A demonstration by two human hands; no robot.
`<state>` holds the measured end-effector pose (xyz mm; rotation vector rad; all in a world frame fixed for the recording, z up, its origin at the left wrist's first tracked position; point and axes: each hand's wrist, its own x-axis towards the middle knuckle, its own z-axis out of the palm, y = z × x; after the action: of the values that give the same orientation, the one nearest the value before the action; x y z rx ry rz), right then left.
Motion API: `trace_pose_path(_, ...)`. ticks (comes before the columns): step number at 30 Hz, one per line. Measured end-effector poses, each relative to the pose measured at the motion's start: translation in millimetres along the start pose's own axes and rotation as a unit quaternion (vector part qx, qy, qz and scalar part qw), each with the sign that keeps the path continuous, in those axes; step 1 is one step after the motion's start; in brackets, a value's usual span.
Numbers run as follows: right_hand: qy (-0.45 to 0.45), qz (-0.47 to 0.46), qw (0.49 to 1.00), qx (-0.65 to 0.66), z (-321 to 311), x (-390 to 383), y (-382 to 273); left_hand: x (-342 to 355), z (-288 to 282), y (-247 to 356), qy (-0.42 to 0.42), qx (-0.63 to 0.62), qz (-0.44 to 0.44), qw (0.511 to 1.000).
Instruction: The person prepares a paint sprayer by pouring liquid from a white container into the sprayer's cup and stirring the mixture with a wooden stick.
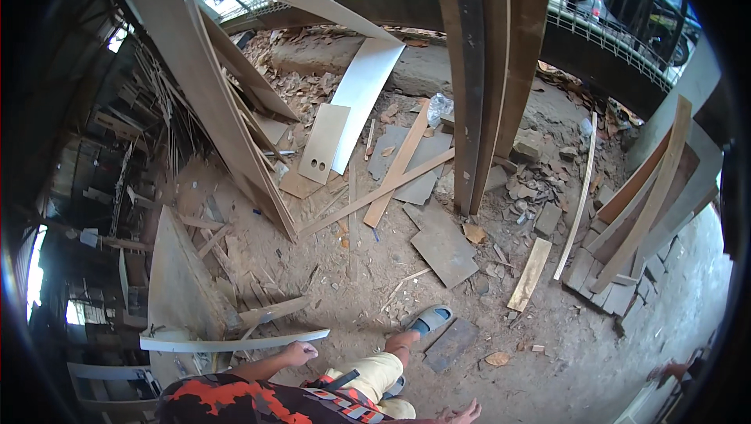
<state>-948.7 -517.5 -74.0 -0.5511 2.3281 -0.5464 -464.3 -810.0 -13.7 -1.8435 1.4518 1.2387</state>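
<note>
My left hand [300,353] is held out in front of my body with its fingers curled in, and I see nothing in it. Just beyond it, a pale curved strip [235,343] passes close behind the knuckles; the hand does not appear to grip it. Low in the picture, my right hand [466,413] has its fingers apart and holds nothing; the lower edge cuts off part of it. A dark bar-shaped thing [342,381] lies against my light shorts at the waist. One sandalled foot [430,319] stands beside a dark flat board [452,344].
Tall boards [485,88] stand upright ahead, and long planks [211,95] lean at the left. Loose panels [444,246] and a crossing wooden strip [375,194] litter the dirt floor. Bricks [606,291] and curved boards stand right. Another person's hand [666,374] shows at the right edge.
</note>
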Motion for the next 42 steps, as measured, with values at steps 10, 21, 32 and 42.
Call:
trace_pose_path(10,0.024,-0.14,0.989,-0.033,-64,1,-26,-56,87,-50,0.057,-0.125,0.02,0.99)
trace_pose_path(21,-0.056,-0.359,0.925,-0.111,-101,-85,-51,-185,381,-278,0.176,-0.221,-0.059,0.957)
trace_pose_path(32,-0.189,-0.645,0.704,-0.227,29,-202,-107,-422,642,-362,0.235,-0.49,-0.335,0.77)
trace_pose_path(42,-0.397,-0.748,0.47,-0.251,270,-500,-182,-388,820,-346,0.274,-0.712,-0.385,0.52)
